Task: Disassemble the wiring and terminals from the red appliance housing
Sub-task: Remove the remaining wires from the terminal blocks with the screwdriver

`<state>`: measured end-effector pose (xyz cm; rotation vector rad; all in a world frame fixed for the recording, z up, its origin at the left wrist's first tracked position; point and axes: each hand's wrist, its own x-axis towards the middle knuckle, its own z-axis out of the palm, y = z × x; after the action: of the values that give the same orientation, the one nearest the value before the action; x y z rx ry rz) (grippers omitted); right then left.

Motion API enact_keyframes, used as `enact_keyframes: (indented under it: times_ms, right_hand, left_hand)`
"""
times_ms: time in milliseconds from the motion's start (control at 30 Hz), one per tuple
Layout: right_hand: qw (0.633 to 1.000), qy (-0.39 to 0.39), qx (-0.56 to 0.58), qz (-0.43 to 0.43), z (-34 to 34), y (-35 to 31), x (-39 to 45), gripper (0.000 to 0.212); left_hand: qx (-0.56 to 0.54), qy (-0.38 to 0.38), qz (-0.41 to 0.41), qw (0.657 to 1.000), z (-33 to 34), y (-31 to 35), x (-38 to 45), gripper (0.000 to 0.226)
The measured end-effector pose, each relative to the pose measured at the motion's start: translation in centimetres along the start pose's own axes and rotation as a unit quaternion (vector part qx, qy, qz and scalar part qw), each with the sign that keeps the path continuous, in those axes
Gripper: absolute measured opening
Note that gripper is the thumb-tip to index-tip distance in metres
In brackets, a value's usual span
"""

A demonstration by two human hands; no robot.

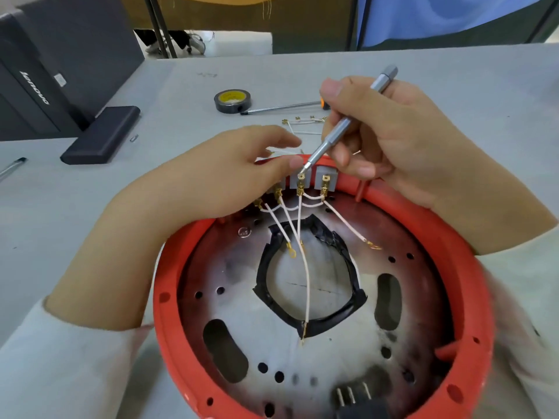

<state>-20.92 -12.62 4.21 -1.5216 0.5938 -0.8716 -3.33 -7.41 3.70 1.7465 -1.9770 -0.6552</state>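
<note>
Table: we see a big grey table (423, 80) with our work on it.
Far side: past the table edge there are dark metal legs (157, 28) and a blue cloth (438, 16).
Red shell: the round red shell (472, 267) lies open side up, close to us, between our two arms.
Inside: a shiny metal plate (242, 267) with holes fills it, and black tape (332, 234) rings the big hole in the middle.
Wires: thin white wires (307, 273) with gold ends run from grey blocks (328, 182) at the far rim down over the plate.
Left hand: our left hand (230, 173) rests on the far rim, and its fingers curl around the gold ends there, hiding some of them.
Right hand: our right hand (390, 140) grips a thin silver screwdriver (341, 128), whose tip touches a gold end on the middle block.
Behind the hands: a roll of black tape (232, 100), a long screwdriver (281, 107) with an orange handle, and some loose wires (302, 120) lie there, partly hidden by our right hand.
Left side: a black computer box (54, 65), a flat black case (101, 134) and a pen (12, 166).
</note>
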Motion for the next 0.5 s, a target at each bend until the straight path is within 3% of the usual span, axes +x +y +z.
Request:
enact_keyframes:
  times_ms: [133,300,500]
  right_hand:
    - [0.999,0.011,0.024,-0.029,-0.4,-0.4,-0.3,0.031]
    - [0.999,0.02,-0.01,-0.04,-1.3,-0.7,-0.8,0.028]
    - [0.999,-0.025,0.01,-0.043,-1.6,-1.0,-1.1,0.025]
  left_hand:
    - [0.006,-0.015,0.051,0.999,0.3,0.0,0.6,0.019]
    - [0.0,0.013,0.036,0.999,0.5,-0.8,1.0,0.025]
    - [-0.017,0.038,0.022,0.999,0.6,-1.1,0.9,0.023]
